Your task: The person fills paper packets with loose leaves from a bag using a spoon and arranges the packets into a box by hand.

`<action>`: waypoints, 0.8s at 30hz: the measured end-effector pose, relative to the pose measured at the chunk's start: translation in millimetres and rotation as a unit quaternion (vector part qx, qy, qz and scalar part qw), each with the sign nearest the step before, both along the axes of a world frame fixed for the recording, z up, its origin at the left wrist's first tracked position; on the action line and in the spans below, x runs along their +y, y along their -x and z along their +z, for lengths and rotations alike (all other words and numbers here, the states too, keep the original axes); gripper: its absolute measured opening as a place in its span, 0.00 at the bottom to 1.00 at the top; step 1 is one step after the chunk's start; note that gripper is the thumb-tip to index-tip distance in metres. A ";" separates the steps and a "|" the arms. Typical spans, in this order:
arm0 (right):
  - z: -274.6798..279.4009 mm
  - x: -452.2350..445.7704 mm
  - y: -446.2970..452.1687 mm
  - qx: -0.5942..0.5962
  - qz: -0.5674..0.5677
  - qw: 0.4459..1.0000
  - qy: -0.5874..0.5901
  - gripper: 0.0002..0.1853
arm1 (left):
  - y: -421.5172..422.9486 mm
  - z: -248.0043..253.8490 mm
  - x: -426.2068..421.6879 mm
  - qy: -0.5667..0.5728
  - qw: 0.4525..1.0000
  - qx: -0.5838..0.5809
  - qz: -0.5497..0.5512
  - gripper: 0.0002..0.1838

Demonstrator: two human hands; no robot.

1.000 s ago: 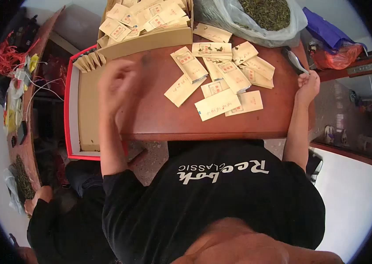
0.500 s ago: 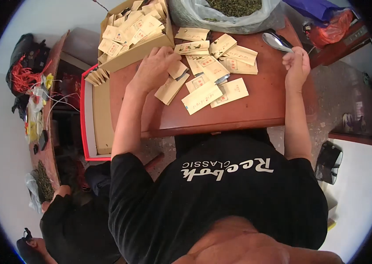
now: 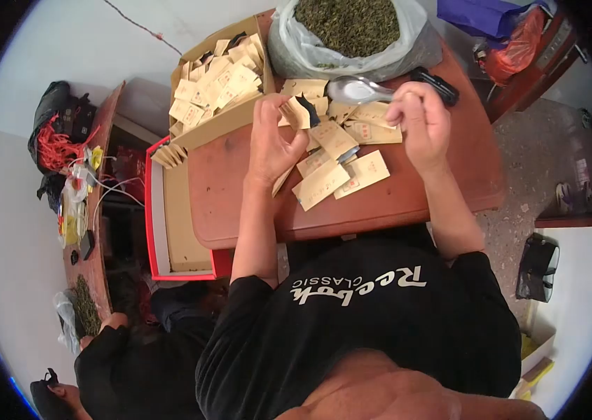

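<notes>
My left hand (image 3: 268,143) pinches a small tan paper packet (image 3: 299,114) by its side, and the dark inside of the packet shows at its right end. My right hand (image 3: 422,126) is closed around the handle of a metal spoon (image 3: 358,91), whose bowl points left toward the packet, a short way apart from it. Under both hands lie several more tan packets (image 3: 331,183) with red print, spread over the reddish-brown table (image 3: 240,203). Beyond them stands a clear plastic bag (image 3: 418,42) full of dried dark-green leaves (image 3: 348,28).
A cardboard box (image 3: 229,115) heaped with packets rests at the table's left, partly over a red-rimmed box (image 3: 154,231). Right of the leaf bag lies a black object (image 3: 436,85). Another person (image 3: 135,371) in black sits at lower left near a side shelf (image 3: 100,259).
My left hand has lifted a packet off the pile. My right hand has brought the spoon left, toward that packet. The view has shifted, showing more of the leaf bag.
</notes>
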State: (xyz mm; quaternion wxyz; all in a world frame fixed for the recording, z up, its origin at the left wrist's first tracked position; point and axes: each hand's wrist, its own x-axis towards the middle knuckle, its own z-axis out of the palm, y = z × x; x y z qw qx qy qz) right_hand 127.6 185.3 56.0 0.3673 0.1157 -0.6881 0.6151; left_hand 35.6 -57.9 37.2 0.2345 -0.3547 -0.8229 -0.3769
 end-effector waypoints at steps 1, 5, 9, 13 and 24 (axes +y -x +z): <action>7.0 -3.2 -1.4 0.007 -0.010 0.999 -0.041 0.10 | 2.4 -1.8 7.2 -0.026 0.999 -0.025 -0.009 0.29; 21.3 -5.1 2.8 0.112 -0.078 0.962 -0.235 0.05 | 9.0 -6.4 29.2 -0.081 0.994 -0.065 -0.025 0.29; 27.5 -1.6 6.0 0.144 -0.087 0.935 -0.311 0.03 | 13.7 -4.4 38.4 -0.076 0.995 -0.055 -0.024 0.29; 33.3 -0.2 7.7 0.143 -0.092 0.919 -0.355 0.05 | 13.8 -0.6 45.0 -0.078 0.996 -0.041 -0.028 0.29; 18.7 16.3 42.9 -0.173 0.122 0.976 -0.051 0.13 | 16.8 -19.3 51.0 -0.139 0.988 -0.055 -0.049 0.24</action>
